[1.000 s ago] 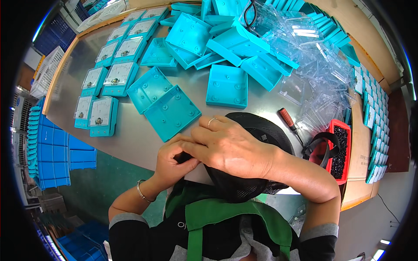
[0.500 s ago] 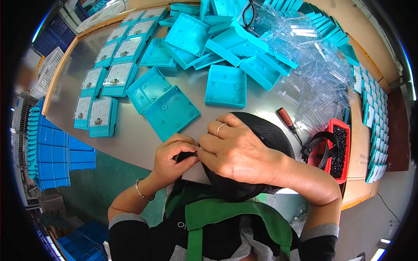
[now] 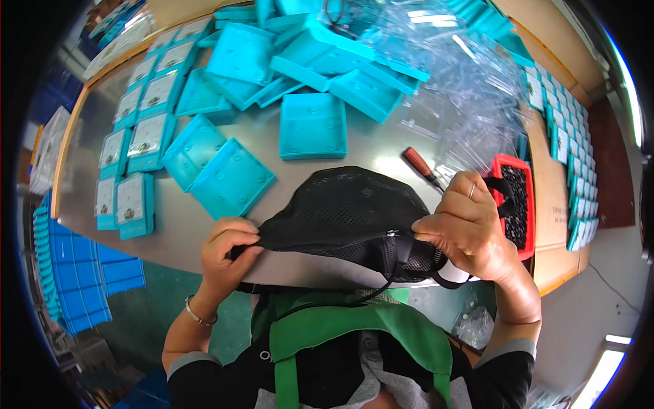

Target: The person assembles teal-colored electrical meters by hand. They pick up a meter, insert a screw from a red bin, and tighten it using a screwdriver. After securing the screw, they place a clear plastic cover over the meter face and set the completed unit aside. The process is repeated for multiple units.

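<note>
A black mesh bag (image 3: 354, 201) is stretched between my two hands, over the table's front edge. My left hand (image 3: 230, 253) pinches its left corner. At the other end my right hand (image 3: 463, 228) grips the bag's edge, beside a small metal zipper pull (image 3: 392, 233). The zipped edge runs nearly straight from hand to hand. A thin black cord (image 3: 371, 292) hangs below it toward the green apron (image 3: 368, 324). Behind my right hand, a black strap (image 3: 503, 194) loops by the red bin.
Turquoise trays (image 3: 313, 127) lie in a pile ahead, with clear plastic covers (image 3: 470, 88) to the right. Panel meters (image 3: 151, 136) stand in rows at left, more at far right. A red-handled screwdriver (image 3: 419, 163) and a red bin (image 3: 524, 249) of small black parts are near my right hand.
My hands were close together at the bag's left end. My right hand has moved right along the edge, and the bag is now pulled out wide. The view has shifted slightly.
</note>
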`<act>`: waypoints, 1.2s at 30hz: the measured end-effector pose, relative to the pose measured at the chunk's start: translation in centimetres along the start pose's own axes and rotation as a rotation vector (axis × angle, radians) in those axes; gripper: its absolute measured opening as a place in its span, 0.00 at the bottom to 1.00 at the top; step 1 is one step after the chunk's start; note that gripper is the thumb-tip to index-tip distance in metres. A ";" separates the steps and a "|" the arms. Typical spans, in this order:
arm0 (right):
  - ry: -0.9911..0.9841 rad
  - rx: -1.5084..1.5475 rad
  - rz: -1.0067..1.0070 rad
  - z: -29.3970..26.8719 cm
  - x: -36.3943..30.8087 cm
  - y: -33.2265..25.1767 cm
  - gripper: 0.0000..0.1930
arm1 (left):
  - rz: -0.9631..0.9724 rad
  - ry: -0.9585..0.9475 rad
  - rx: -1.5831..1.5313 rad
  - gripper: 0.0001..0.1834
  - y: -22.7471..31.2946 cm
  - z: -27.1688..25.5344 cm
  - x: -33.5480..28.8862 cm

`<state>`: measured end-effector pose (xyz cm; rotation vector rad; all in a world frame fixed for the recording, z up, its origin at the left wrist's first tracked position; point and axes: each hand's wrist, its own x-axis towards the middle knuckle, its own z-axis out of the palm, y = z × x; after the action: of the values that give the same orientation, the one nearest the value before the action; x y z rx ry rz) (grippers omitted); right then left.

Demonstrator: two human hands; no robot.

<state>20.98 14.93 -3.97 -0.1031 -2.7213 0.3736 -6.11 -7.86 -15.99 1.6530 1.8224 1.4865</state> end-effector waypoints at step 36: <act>0.284 0.167 0.324 2.8 -12.4 -3.0 0.09 | 0.426 -0.305 0.358 0.10 8.6 5.6 7.3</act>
<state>31.25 9.84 -10.25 -0.5136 -2.3813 0.6243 0.74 -0.41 -8.57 2.4091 1.7073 0.9936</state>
